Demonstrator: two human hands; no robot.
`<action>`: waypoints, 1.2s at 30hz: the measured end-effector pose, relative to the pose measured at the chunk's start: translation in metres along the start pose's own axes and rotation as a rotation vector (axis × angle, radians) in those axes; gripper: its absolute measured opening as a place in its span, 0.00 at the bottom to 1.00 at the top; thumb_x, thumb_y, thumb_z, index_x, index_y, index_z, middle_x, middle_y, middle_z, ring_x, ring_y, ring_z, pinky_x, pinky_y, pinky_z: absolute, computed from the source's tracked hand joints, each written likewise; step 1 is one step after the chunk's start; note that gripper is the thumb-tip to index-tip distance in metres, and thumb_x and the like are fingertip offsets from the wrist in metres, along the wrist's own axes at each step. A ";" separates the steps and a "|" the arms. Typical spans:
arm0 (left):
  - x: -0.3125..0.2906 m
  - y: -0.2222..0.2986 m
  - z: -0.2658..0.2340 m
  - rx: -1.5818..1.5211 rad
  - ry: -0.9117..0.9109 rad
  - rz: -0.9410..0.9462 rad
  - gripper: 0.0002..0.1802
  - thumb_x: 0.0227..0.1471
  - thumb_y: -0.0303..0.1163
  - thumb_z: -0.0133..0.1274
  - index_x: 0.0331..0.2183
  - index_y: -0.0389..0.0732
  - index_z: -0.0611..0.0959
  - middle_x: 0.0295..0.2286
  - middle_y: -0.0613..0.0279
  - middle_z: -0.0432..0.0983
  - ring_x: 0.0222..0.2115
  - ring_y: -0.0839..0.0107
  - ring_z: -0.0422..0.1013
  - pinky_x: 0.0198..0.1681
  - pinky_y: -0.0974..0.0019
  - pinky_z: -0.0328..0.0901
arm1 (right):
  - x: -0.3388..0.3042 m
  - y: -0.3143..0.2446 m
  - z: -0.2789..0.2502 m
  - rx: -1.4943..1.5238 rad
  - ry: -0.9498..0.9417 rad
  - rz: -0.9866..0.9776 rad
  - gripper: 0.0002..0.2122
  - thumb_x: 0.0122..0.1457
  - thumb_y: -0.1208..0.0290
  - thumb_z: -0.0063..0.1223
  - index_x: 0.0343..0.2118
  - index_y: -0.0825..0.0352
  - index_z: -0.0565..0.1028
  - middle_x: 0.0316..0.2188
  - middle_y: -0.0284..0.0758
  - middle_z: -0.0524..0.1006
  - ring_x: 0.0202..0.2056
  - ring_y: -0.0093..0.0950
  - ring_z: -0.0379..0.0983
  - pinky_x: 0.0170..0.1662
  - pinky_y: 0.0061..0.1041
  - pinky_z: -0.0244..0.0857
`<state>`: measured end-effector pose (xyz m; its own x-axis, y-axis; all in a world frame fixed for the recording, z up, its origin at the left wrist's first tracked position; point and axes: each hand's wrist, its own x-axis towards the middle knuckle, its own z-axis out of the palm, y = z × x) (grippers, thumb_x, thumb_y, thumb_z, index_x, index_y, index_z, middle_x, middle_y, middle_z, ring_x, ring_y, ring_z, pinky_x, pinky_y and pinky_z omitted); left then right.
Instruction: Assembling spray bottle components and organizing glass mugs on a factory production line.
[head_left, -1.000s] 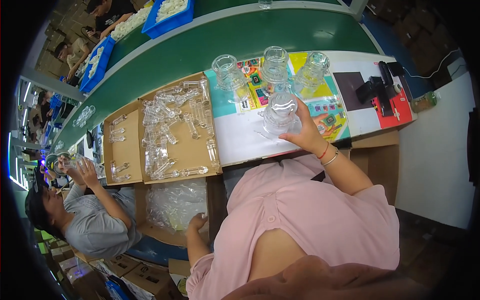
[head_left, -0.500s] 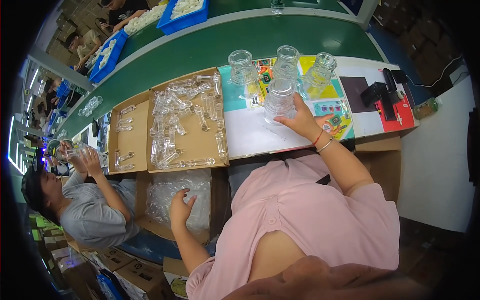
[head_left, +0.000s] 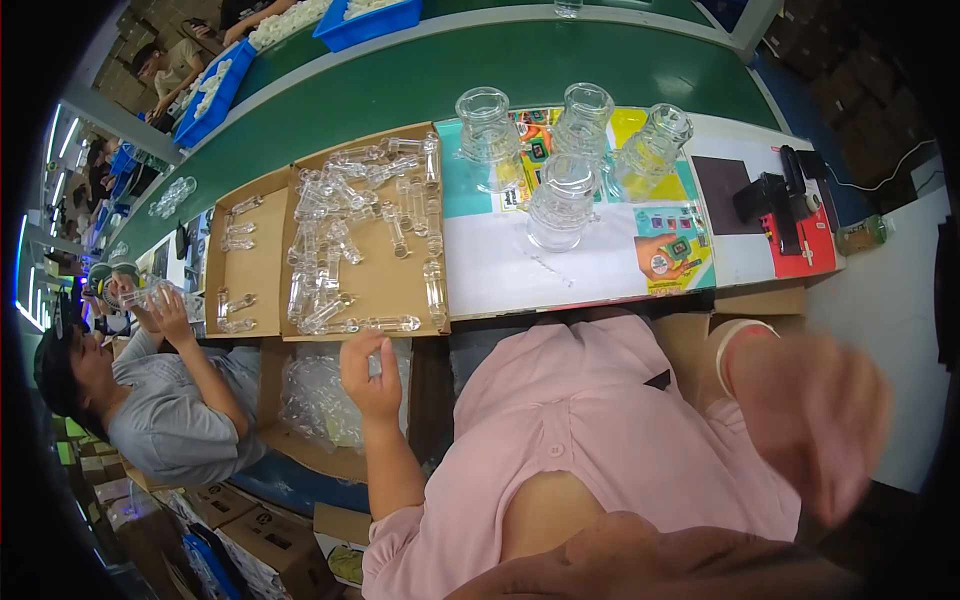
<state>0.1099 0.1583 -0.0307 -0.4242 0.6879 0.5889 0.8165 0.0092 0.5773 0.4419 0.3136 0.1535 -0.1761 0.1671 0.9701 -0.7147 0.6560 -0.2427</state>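
My left hand is raised at the front edge of a shallow cardboard tray, empty, with thumb and fingers apart. Clear glass tube pieces lie jumbled in that tray. My right hand is lifted at the right, off the table and close to the camera, smeared by motion, so its fingers cannot be read. Several clear waisted glass vessels stand upright in a cluster on the printed board; the nearest vessel is at the front, and no hand touches any of them.
A black stand-like device sits on the board's right end. Below the tray, an open carton holds clear plastic bags. A co-worker at the left handles a clear piece. Blue bins with white parts line the far green table.
My right hand has let go of the front glass vessel and swung right and back toward me. The vessel stays standing on the board. My left hand has risen slightly toward the tray.
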 end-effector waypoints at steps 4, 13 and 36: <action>0.021 0.005 0.040 -0.025 0.036 -0.026 0.05 0.44 0.21 0.52 0.28 0.35 0.76 0.30 0.55 0.73 0.34 0.60 0.69 0.40 0.63 0.62 | 0.059 0.030 0.055 0.507 0.351 -0.751 0.05 0.47 0.76 0.53 0.27 0.60 0.78 0.31 0.25 0.77 0.33 0.15 0.73 0.36 0.13 0.68; 0.020 0.002 0.056 0.254 -0.064 0.062 0.08 0.44 0.29 0.50 0.31 0.40 0.77 0.34 0.60 0.73 0.33 0.60 0.68 0.36 0.62 0.60 | 0.026 0.038 0.048 0.277 0.211 -0.519 0.02 0.46 0.79 0.50 0.24 0.65 0.72 0.29 0.26 0.73 0.32 0.18 0.70 0.38 0.15 0.66; 0.034 0.008 0.030 -0.042 -0.049 -0.099 0.12 0.40 0.23 0.53 0.33 0.37 0.77 0.36 0.54 0.72 0.39 0.58 0.68 0.44 0.61 0.61 | 0.020 0.087 0.073 0.452 0.102 -0.264 0.10 0.38 0.86 0.54 0.24 0.65 0.72 0.30 0.27 0.70 0.32 0.18 0.68 0.35 0.18 0.70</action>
<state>0.1138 0.2036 -0.0228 -0.4814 0.7199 0.5000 0.7539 0.0491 0.6552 0.3270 0.3200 0.1519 0.0998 0.1247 0.9872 -0.9503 0.3061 0.0574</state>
